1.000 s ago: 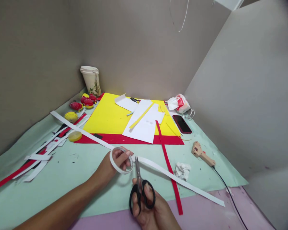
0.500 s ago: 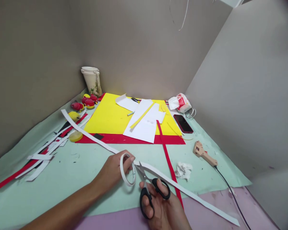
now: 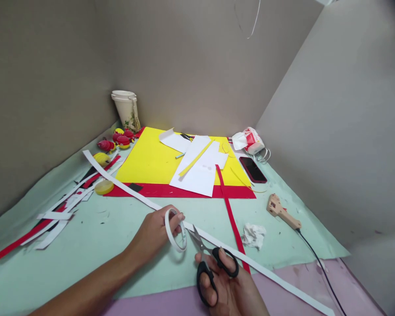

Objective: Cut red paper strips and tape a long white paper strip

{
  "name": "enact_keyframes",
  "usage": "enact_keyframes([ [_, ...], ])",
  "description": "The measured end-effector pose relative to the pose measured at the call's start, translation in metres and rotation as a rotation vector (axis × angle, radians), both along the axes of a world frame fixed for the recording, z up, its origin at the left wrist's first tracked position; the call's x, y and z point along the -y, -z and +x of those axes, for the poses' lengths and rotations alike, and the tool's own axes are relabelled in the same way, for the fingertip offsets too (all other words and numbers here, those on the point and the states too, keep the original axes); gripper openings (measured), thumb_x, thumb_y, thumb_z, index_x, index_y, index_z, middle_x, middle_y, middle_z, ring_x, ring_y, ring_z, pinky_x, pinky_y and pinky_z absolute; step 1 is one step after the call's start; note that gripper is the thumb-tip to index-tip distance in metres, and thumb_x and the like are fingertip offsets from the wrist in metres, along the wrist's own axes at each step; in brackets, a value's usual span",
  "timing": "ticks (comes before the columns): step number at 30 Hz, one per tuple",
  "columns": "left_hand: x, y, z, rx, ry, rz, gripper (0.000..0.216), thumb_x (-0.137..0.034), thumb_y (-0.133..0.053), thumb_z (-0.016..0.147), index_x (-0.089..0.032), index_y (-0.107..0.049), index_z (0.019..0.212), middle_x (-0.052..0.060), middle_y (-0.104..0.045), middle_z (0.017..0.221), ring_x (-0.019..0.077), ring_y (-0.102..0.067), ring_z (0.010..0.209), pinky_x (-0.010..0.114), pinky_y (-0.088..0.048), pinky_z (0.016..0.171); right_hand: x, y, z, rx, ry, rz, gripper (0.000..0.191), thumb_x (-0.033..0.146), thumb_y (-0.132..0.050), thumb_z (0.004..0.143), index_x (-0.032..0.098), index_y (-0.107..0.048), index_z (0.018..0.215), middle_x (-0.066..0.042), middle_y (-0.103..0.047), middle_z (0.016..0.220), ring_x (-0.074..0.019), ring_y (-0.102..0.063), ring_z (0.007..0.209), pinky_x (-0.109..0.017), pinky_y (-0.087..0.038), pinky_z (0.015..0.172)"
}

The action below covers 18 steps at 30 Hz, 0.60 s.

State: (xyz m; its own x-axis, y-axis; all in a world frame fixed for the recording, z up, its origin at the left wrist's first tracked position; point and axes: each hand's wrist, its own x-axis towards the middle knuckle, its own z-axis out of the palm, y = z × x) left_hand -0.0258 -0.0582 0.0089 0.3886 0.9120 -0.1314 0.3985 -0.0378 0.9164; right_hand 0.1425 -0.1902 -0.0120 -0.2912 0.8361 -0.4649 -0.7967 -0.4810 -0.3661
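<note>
My left hand [image 3: 156, 230] is closed on a roll of white tape [image 3: 175, 229], held upright just above the mint-green table cover. My right hand [image 3: 232, 292] grips black-handled scissors [image 3: 210, 263] with fingers through the loops, blades slightly apart and pointing up-left at the tape roll. A long white paper strip [image 3: 217, 245] runs diagonally from the far left under both hands to the lower right edge. A red paper strip [image 3: 229, 210] lies beside the scissors, crossing the white one.
A yellow sheet [image 3: 151, 160] on a red sheet carries white papers [image 3: 197, 169]. Behind stand a paper cup [image 3: 127, 109], red-yellow paper ornaments [image 3: 118, 142], a phone [image 3: 253, 169] and a glue gun [image 3: 281, 210] with cord. Paper scraps [image 3: 52, 217] lie left; a crumpled tissue [image 3: 254, 232] right.
The scissors swung from pointing straight up to pointing up-left at the tape roll, and my right hand shifted right. The tape roll turned more upright and moved slightly right.
</note>
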Motion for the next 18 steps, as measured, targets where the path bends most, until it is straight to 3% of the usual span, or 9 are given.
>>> enact_keyframes([
  [5,0.0,0.002,0.0,-0.019,0.001,0.019,0.027,-0.046,-0.054,0.086,-0.023,-0.065,0.078,-0.001,-0.067,0.065,0.018,-0.061,0.062,0.027,-0.045,0.061,0.005,-0.009,0.006,0.199,0.031,0.086,0.049,0.054,-0.072,0.076,0.012,-0.07,0.1,-0.005,-0.066,0.067,-0.0098,-0.055,0.046,-0.02,-0.039,0.047],
  [8,0.0,0.006,-0.001,-0.046,0.0,0.064,0.028,-0.046,-0.052,0.088,-0.023,-0.065,0.079,-0.001,-0.066,0.064,0.018,-0.06,0.06,0.027,-0.045,0.06,0.006,-0.01,0.01,0.503,-0.011,0.12,0.052,0.053,-0.075,0.073,0.013,-0.067,0.106,-0.002,-0.063,0.064,-0.0123,-0.056,0.044,-0.021,-0.036,0.044],
  [12,0.006,0.007,-0.004,-0.051,0.049,0.417,0.02,-0.037,-0.052,0.089,-0.023,-0.065,0.085,0.003,-0.07,0.076,0.0194,-0.062,0.068,0.03,-0.046,0.066,0.008,-0.011,0.011,0.94,0.152,0.179,0.044,0.038,-0.083,0.067,0.018,-0.069,0.104,0.003,-0.057,0.064,-0.0101,-0.051,0.049,-0.022,-0.04,0.049],
  [15,0.013,0.004,-0.004,-0.041,0.26,0.689,0.013,-0.025,-0.053,0.088,-0.023,-0.066,0.09,0.006,-0.072,0.09,0.0224,-0.063,0.083,0.036,-0.046,0.081,0.009,-0.017,0.01,1.045,0.274,0.219,0.041,0.035,-0.082,0.067,0.018,-0.072,0.102,0.0,-0.059,0.069,-0.0113,-0.05,0.056,-0.022,-0.042,0.054],
  [18,0.016,0.005,-0.004,-0.087,0.411,0.801,0.019,-0.017,-0.05,0.086,-0.023,-0.064,0.098,0.008,-0.072,0.1,0.0234,-0.063,0.092,0.042,-0.042,0.094,0.008,-0.023,0.009,1.13,0.272,0.231,0.041,0.038,-0.08,0.068,0.017,-0.072,0.102,-0.001,-0.06,0.068,-0.0124,-0.051,0.058,-0.022,-0.043,0.055],
])
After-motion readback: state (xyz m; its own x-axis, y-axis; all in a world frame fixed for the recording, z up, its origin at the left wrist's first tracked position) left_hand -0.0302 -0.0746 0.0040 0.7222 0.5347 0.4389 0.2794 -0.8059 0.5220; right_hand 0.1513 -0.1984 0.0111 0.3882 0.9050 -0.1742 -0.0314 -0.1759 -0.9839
